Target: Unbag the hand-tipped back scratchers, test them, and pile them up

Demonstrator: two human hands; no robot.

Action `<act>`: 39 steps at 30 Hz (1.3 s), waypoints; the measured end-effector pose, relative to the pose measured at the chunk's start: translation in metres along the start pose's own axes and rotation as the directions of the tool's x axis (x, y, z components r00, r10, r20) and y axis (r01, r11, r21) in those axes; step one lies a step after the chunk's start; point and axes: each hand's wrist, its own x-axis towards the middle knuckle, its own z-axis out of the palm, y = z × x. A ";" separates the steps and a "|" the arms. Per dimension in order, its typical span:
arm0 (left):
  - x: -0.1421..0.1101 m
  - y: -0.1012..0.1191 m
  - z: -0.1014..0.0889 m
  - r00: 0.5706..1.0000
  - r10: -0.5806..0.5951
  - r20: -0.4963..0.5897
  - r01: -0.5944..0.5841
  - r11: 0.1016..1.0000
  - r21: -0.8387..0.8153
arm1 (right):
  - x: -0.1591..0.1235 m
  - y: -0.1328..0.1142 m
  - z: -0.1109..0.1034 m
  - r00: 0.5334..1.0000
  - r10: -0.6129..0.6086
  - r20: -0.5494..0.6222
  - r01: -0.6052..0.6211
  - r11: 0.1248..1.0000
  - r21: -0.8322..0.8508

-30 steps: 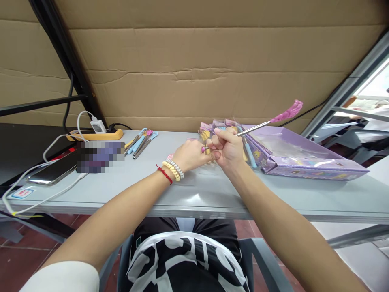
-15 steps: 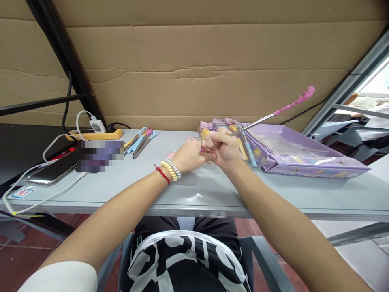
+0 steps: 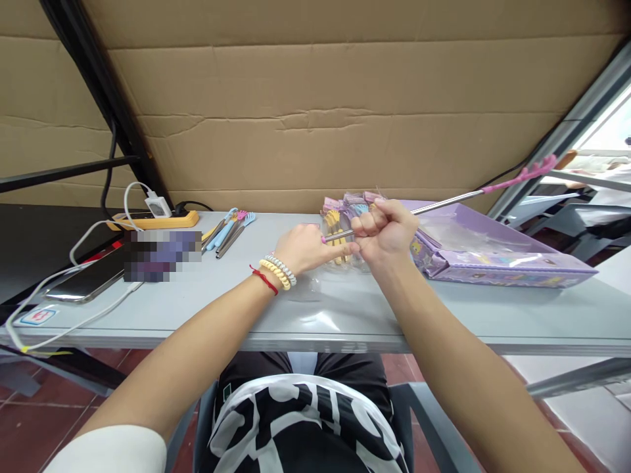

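Observation:
A telescopic back scratcher [image 3: 448, 200] with a metal rod and a pink claw end slants up to the right across the table. My right hand [image 3: 387, 230] is closed in a fist around the middle of its rod. At the rod's pink-capped lower end, my left hand [image 3: 303, 249] grips it, the thumb stretched beneath the rod toward my right fist. The left fingers are partly hidden. Behind my hands lie several back scratchers in clear bags [image 3: 335, 226], with yellow, purple and blue parts. Loose back scratchers [image 3: 229, 231] rest on the table to the left.
A purple open box [image 3: 513, 269] holding clear plastic stands at the right. On the left are a dark phone [image 3: 86, 276], a pixelated object [image 3: 162, 256], white cables and a yellow power strip [image 3: 185, 218]. Cardboard [image 3: 320, 125] backs the table [image 3: 197, 309].
My right hand has moved right, away from my left. The back scratcher looks longer, its claw end farther right, and bare rod shows between my hands. My left thumb has stretched out.

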 end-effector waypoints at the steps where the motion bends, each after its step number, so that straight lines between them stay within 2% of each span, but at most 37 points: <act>1: 0.001 -0.001 0.000 1.000 -0.005 0.005 0.005 1.000 0.006 | 0.003 -0.002 -0.003 1.000 -0.012 -0.003 0.012 1.000 -0.006; 6: 0.006 -0.019 -0.010 0.997 0.073 -0.001 -0.073 0.993 0.096 | 0.019 -0.019 -0.023 0.992 -0.120 -0.040 0.117 0.992 -0.056; 9: 0.010 -0.044 -0.021 0.999 0.021 -0.039 -0.015 0.989 0.150 | 0.027 -0.037 -0.039 0.966 -0.225 -0.123 0.221 0.974 -0.049; 11: 0.013 -0.060 -0.028 0.998 -0.011 -0.066 0.018 0.994 0.103 | 0.031 -0.046 -0.046 0.953 -0.256 -0.161 0.252 0.967 -0.048; 14: 0.017 -0.073 -0.032 0.994 -0.014 -0.113 0.017 0.999 0.029 | 0.031 -0.045 -0.047 0.969 -0.223 -0.109 0.217 0.974 -0.066; 17: 0.021 -0.076 -0.032 0.994 0.052 -0.099 -0.046 0.997 0.058 | 0.025 -0.033 -0.038 0.991 -0.133 0.005 0.133 0.987 -0.094; 19: 0.023 -0.081 -0.035 0.989 0.064 -0.133 -0.058 0.997 0.050 | 0.021 -0.026 -0.031 0.995 -0.076 0.066 0.082 0.992 -0.099; 21: 0.024 -0.093 -0.044 0.971 0.006 -0.237 0.001 1.000 0.029 | 0.018 -0.023 -0.028 0.994 -0.036 0.106 0.047 0.994 -0.103; 23: 0.024 -0.111 -0.057 0.933 -0.127 -0.337 0.145 0.989 0.028 | 0.017 -0.022 -0.027 0.992 -0.003 0.129 0.018 0.994 -0.112; 26: 0.021 -0.142 -0.075 0.841 -0.405 -0.358 0.443 0.896 0.025 | 0.018 -0.023 -0.028 0.990 0.023 0.142 -0.007 0.994 -0.112; 28: 0.020 -0.159 -0.080 0.766 -0.519 -0.379 0.569 0.822 0.025 | 0.019 -0.023 -0.028 0.988 0.029 0.151 -0.013 0.994 -0.111; 29: 0.019 -0.166 -0.079 0.747 -0.547 -0.378 0.602 0.798 0.034 | 0.018 -0.023 -0.028 0.987 0.033 0.155 -0.016 0.994 -0.111; 34: 0.017 -0.181 -0.067 0.738 -0.588 -0.331 0.647 0.756 0.101 | 0.017 -0.024 -0.026 0.987 0.050 0.154 -0.031 0.992 -0.120; 39: 0.018 -0.170 -0.067 0.758 -0.552 -0.348 0.616 0.781 0.103 | 0.018 -0.024 -0.026 0.976 0.095 0.196 -0.076 0.992 -0.102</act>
